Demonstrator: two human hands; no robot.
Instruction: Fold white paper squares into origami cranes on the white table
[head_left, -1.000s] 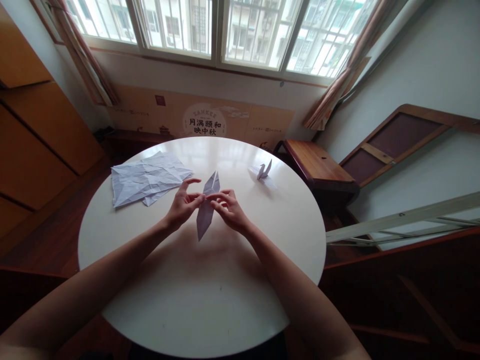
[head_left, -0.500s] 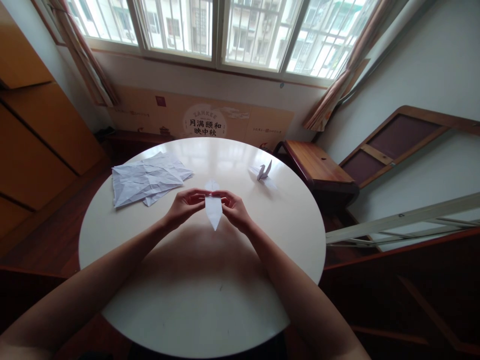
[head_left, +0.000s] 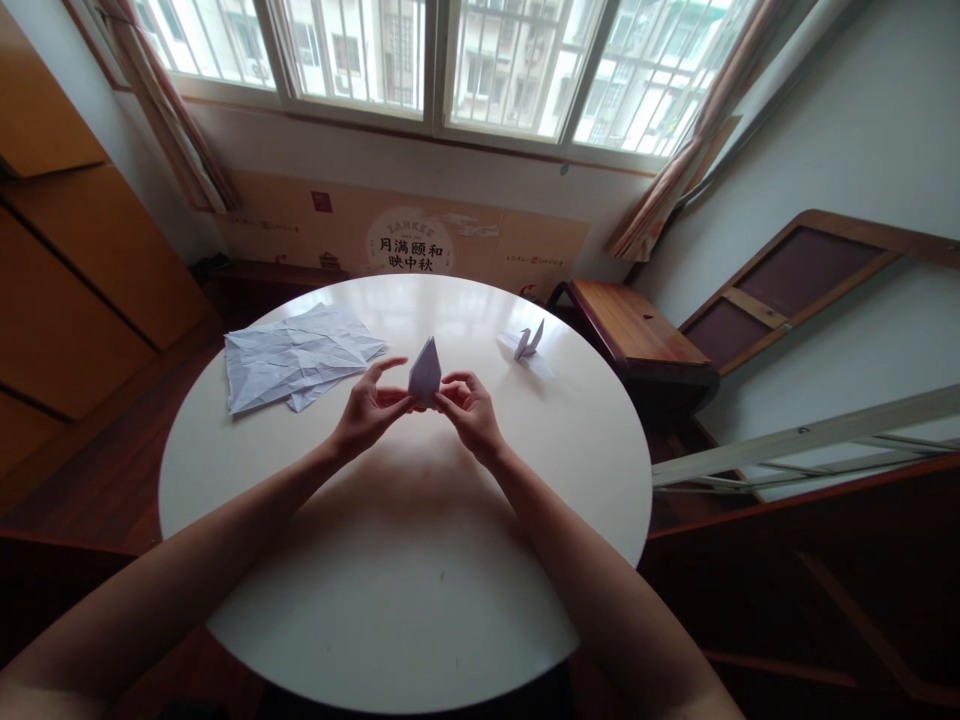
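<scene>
A small piece of folded white paper (head_left: pixel 425 370) is held up over the middle of the table, its pointed end upward. My left hand (head_left: pixel 373 407) pinches its lower left corner between thumb and fingers, with the index finger raised apart from it. On the other side, my right hand (head_left: pixel 469 408) grips the lower right corner, thumb in front. The fingers behind the paper are partly hidden. A finished paper crane (head_left: pixel 527 345) stands farther back to the right.
Creased white paper sheets (head_left: pixel 300 355) lie stacked at the left of the round white table (head_left: pixel 405 600). Beyond the right rim stands a wooden-topped piece of furniture (head_left: pixel 637 320). A printed cardboard panel (head_left: pixel 480 230) stands under the window.
The folded paper's point has gone from facing down toward me to facing up. Both thumbs now press its lower edge, and my left index finger has lifted off.
</scene>
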